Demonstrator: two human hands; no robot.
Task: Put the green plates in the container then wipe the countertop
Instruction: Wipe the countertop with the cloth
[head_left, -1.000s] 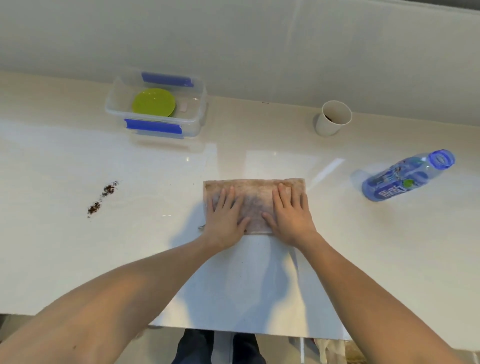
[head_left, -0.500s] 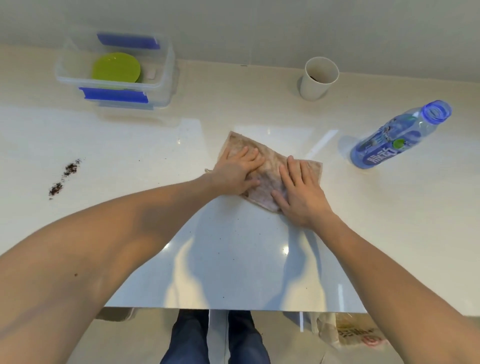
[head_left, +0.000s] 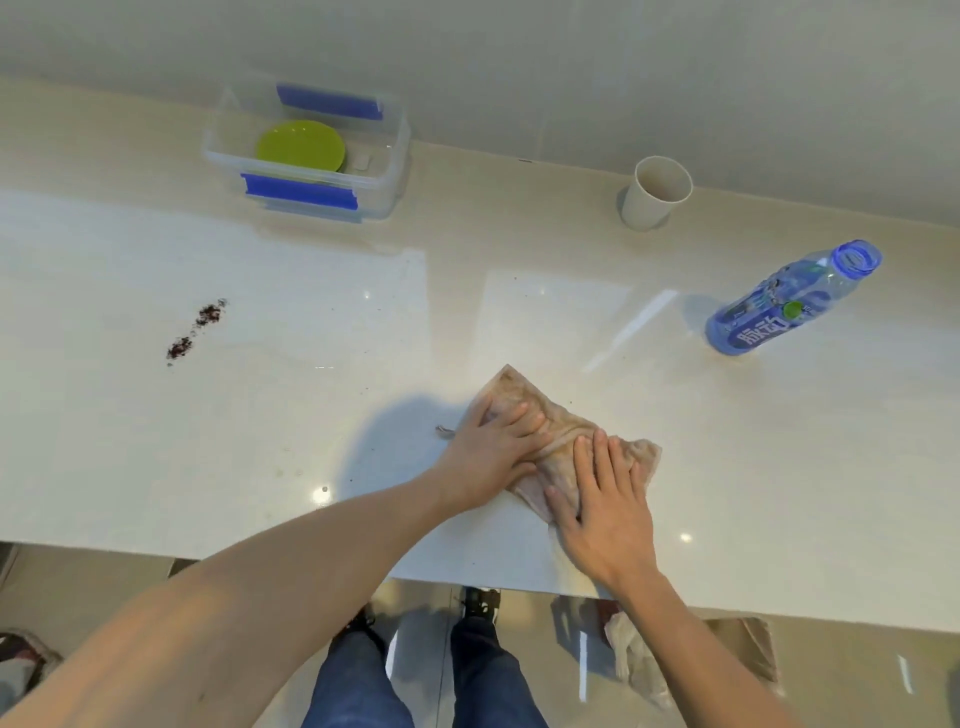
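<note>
Cloth (head_left: 558, 431) under both flat hands.

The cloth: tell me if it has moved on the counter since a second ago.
Yes. The cloth has slid right, toward the bottle and away from the crumbs, and turned askew.

Countertop (head_left: 322, 415) lies open left of the cloth (head_left: 561, 436) up to the crumbs (head_left: 197, 330).
</note>
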